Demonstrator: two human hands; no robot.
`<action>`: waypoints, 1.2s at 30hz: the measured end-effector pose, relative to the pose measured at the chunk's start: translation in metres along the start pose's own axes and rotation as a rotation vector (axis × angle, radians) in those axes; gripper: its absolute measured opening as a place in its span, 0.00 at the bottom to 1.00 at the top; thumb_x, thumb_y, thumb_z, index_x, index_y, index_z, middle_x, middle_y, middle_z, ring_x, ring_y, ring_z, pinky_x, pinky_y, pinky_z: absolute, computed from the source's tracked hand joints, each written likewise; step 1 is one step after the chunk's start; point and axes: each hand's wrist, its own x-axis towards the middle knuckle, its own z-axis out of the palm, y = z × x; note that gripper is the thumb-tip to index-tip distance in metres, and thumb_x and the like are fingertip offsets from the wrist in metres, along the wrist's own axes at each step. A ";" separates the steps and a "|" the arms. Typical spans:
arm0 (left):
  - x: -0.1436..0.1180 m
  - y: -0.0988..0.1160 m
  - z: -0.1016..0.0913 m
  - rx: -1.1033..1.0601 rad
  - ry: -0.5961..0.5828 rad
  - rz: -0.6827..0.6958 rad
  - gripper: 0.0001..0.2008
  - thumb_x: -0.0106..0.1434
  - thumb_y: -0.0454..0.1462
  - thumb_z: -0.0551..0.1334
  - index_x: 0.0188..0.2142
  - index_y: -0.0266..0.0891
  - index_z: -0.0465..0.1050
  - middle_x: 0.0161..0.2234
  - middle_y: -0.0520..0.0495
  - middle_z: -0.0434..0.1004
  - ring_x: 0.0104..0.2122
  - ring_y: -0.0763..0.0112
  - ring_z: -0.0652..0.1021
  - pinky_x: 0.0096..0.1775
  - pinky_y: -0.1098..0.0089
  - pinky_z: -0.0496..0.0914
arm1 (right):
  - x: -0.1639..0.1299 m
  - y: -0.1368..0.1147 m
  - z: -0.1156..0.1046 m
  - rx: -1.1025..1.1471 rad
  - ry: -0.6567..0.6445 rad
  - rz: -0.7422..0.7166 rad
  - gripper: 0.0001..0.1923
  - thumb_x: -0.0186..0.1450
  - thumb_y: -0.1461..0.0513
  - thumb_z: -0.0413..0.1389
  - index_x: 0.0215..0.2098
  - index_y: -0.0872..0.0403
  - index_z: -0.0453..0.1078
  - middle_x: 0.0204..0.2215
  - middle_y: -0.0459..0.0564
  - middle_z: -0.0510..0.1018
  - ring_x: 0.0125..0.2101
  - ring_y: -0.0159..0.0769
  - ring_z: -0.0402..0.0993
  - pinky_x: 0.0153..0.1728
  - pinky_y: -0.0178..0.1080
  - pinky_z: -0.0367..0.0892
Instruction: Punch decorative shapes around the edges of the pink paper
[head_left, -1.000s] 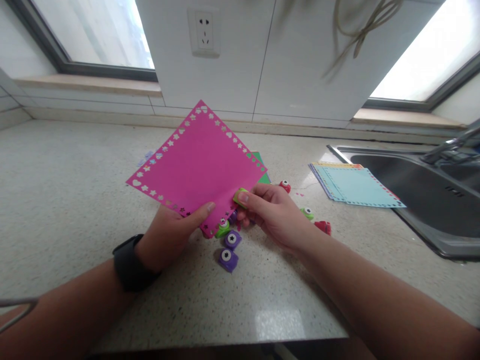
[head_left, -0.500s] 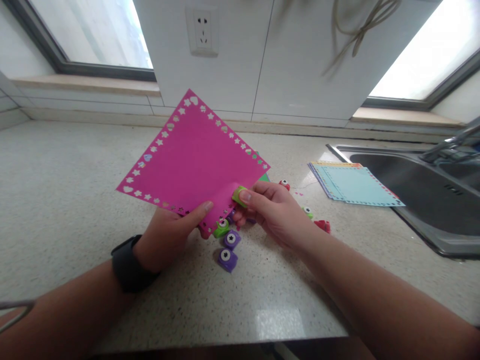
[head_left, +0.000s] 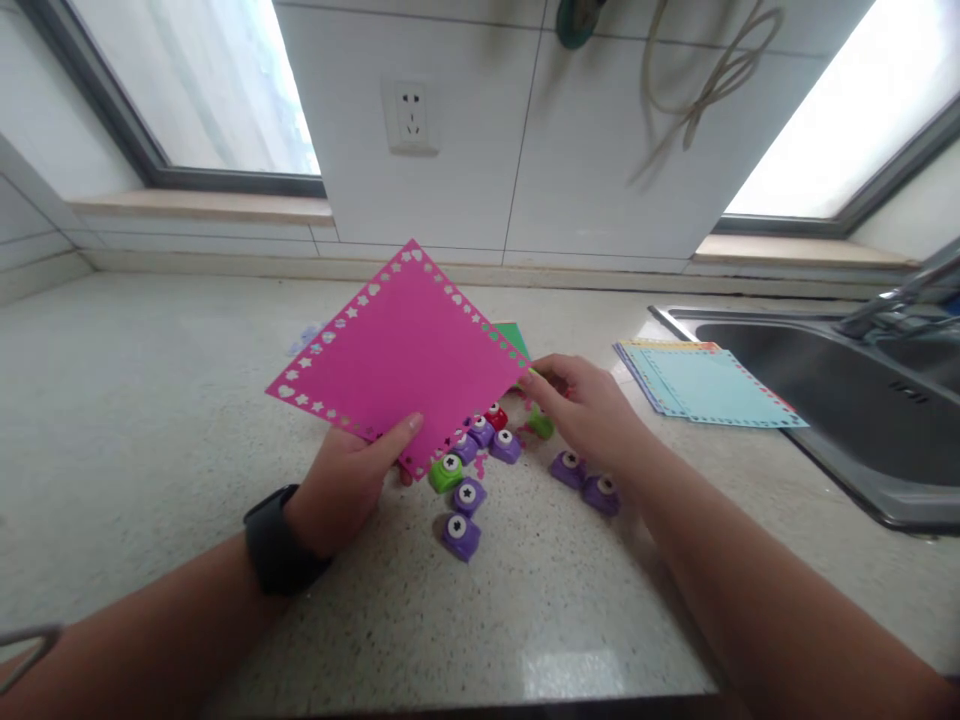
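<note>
The pink paper sheet [head_left: 401, 355] hangs tilted above the countertop [head_left: 150, 400], one corner pointing up toward the wall, its edges lined with punched stars and hearts. The left hand [head_left: 349, 480] pinches the sheet's lower corner, thumb on top and the other fingers hidden beneath the paper. The right hand [head_left: 592, 415] sits at the sheet's right corner with its fingertips touching or just beside the paper edge; the hand is loosely curled, and it cannot be told whether it grips anything.

Below the sheet lie small craft punches. Six purple punches can be counted: three [head_left: 465, 495] in a loose row near the left hand together with others tucked under the paper's edge, and two [head_left: 585, 480] beside the right wrist. Two green punches show, one [head_left: 446, 472] under the sheet's lower corner and one [head_left: 541, 422] by the right fingers. One red punch [head_left: 495, 413] lies between them. A green sheet [head_left: 514, 338] peeks out behind the pink one.

To the right, a stack of coloured papers [head_left: 709, 385] with a light blue sheet on top rests near the steel sink [head_left: 825, 390].
</note>
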 end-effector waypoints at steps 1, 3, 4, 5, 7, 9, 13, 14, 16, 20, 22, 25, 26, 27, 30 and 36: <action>0.000 -0.001 0.000 -0.030 0.008 -0.032 0.08 0.60 0.40 0.64 0.26 0.43 0.73 0.19 0.52 0.73 0.19 0.69 0.72 0.24 0.70 0.70 | 0.002 0.001 0.001 -0.067 -0.022 -0.024 0.20 0.71 0.49 0.51 0.33 0.53 0.76 0.30 0.53 0.78 0.32 0.40 0.70 0.34 0.42 0.59; 0.000 -0.005 0.000 -0.049 0.010 -0.067 0.08 0.61 0.42 0.64 0.28 0.42 0.72 0.20 0.53 0.73 0.19 0.71 0.71 0.24 0.70 0.69 | 0.004 0.004 0.004 -0.160 -0.063 -0.062 0.20 0.71 0.51 0.50 0.29 0.52 0.73 0.27 0.53 0.77 0.31 0.41 0.69 0.34 0.43 0.58; 0.000 -0.008 0.000 -0.070 -0.011 -0.091 0.08 0.61 0.42 0.65 0.29 0.42 0.72 0.21 0.54 0.73 0.19 0.72 0.71 0.23 0.71 0.68 | 0.006 0.005 0.005 -0.204 -0.080 -0.081 0.19 0.71 0.53 0.50 0.27 0.52 0.72 0.27 0.53 0.76 0.30 0.41 0.68 0.34 0.44 0.58; 0.000 -0.011 -0.001 -0.098 0.006 -0.097 0.08 0.60 0.42 0.66 0.32 0.41 0.74 0.22 0.54 0.74 0.19 0.72 0.71 0.23 0.71 0.68 | 0.007 0.007 0.006 -0.242 -0.102 -0.099 0.18 0.71 0.55 0.50 0.26 0.52 0.71 0.26 0.54 0.76 0.30 0.42 0.68 0.36 0.44 0.59; 0.001 -0.017 -0.002 -0.142 -0.013 -0.108 0.10 0.60 0.42 0.67 0.39 0.41 0.76 0.26 0.52 0.79 0.24 0.69 0.76 0.28 0.69 0.72 | 0.008 0.009 0.008 -0.298 -0.155 -0.140 0.18 0.71 0.58 0.49 0.25 0.52 0.70 0.26 0.53 0.76 0.29 0.41 0.68 0.39 0.46 0.60; 0.001 -0.022 -0.003 -0.185 -0.048 -0.120 0.12 0.59 0.43 0.68 0.41 0.41 0.77 0.27 0.50 0.80 0.26 0.67 0.78 0.30 0.68 0.74 | 0.008 0.011 0.010 -0.324 -0.191 -0.168 0.16 0.70 0.59 0.50 0.26 0.52 0.71 0.27 0.53 0.78 0.29 0.41 0.69 0.41 0.46 0.60; 0.002 -0.026 -0.004 -0.261 -0.095 -0.117 0.16 0.59 0.43 0.69 0.45 0.40 0.77 0.35 0.47 0.83 0.31 0.66 0.80 0.37 0.65 0.77 | 0.006 0.015 0.012 -0.311 -0.168 -0.116 0.11 0.69 0.60 0.51 0.32 0.51 0.73 0.31 0.54 0.79 0.34 0.43 0.71 0.41 0.45 0.63; 0.002 -0.026 -0.004 -0.279 -0.105 -0.112 0.17 0.59 0.42 0.69 0.47 0.40 0.77 0.38 0.46 0.83 0.33 0.66 0.81 0.39 0.64 0.78 | 0.006 0.016 0.012 -0.309 -0.163 -0.102 0.10 0.69 0.59 0.51 0.32 0.51 0.73 0.31 0.54 0.79 0.35 0.44 0.71 0.40 0.45 0.63; 0.002 -0.024 -0.004 -0.313 -0.120 -0.099 0.18 0.60 0.41 0.69 0.49 0.40 0.76 0.43 0.45 0.83 0.38 0.65 0.82 0.45 0.63 0.77 | 0.006 0.018 0.013 -0.317 -0.176 -0.106 0.12 0.69 0.60 0.51 0.30 0.51 0.72 0.28 0.54 0.78 0.34 0.45 0.71 0.40 0.45 0.64; 0.002 -0.020 -0.003 -0.345 -0.134 -0.081 0.17 0.60 0.39 0.68 0.49 0.40 0.76 0.48 0.45 0.82 0.46 0.64 0.81 0.51 0.63 0.76 | 0.009 0.023 0.013 -0.354 -0.246 -0.183 0.15 0.69 0.63 0.49 0.26 0.51 0.69 0.28 0.53 0.78 0.32 0.43 0.71 0.44 0.47 0.62; 0.002 -0.017 -0.003 -0.343 -0.143 -0.082 0.17 0.61 0.39 0.68 0.50 0.40 0.76 0.50 0.45 0.82 0.47 0.65 0.81 0.52 0.64 0.75 | 0.011 0.025 0.013 -0.381 -0.265 -0.207 0.15 0.70 0.63 0.48 0.26 0.51 0.69 0.30 0.53 0.78 0.34 0.43 0.72 0.44 0.48 0.61; 0.002 -0.016 -0.003 -0.340 -0.142 -0.091 0.18 0.61 0.38 0.68 0.51 0.40 0.75 0.50 0.45 0.82 0.46 0.66 0.81 0.51 0.66 0.75 | 0.012 0.028 0.013 -0.411 -0.266 -0.208 0.15 0.69 0.63 0.47 0.29 0.52 0.71 0.32 0.55 0.79 0.36 0.44 0.73 0.44 0.48 0.61; 0.002 -0.016 -0.003 -0.341 -0.141 -0.092 0.18 0.61 0.38 0.68 0.51 0.40 0.75 0.49 0.45 0.82 0.46 0.67 0.82 0.51 0.67 0.75 | 0.012 0.027 0.012 -0.407 -0.255 -0.197 0.14 0.69 0.63 0.47 0.30 0.52 0.72 0.33 0.56 0.79 0.36 0.45 0.73 0.43 0.47 0.61; 0.002 -0.016 -0.003 -0.344 -0.142 -0.092 0.18 0.61 0.38 0.68 0.51 0.40 0.75 0.49 0.45 0.82 0.46 0.67 0.82 0.50 0.67 0.75 | 0.012 0.026 0.012 -0.392 -0.235 -0.176 0.13 0.68 0.64 0.48 0.31 0.53 0.73 0.34 0.56 0.80 0.36 0.45 0.74 0.42 0.47 0.62; 0.002 -0.019 -0.003 -0.352 -0.157 -0.090 0.18 0.62 0.38 0.68 0.51 0.39 0.75 0.50 0.45 0.82 0.46 0.65 0.81 0.52 0.64 0.75 | 0.010 0.020 0.010 -0.296 -0.153 -0.068 0.09 0.64 0.64 0.52 0.33 0.52 0.75 0.36 0.57 0.81 0.36 0.46 0.75 0.37 0.45 0.64; 0.003 -0.019 -0.004 -0.336 -0.170 -0.077 0.18 0.62 0.39 0.68 0.52 0.40 0.76 0.52 0.44 0.81 0.49 0.64 0.81 0.54 0.63 0.74 | 0.006 0.012 0.004 -0.106 -0.029 0.077 0.09 0.63 0.60 0.56 0.38 0.51 0.78 0.32 0.54 0.84 0.30 0.45 0.78 0.30 0.44 0.66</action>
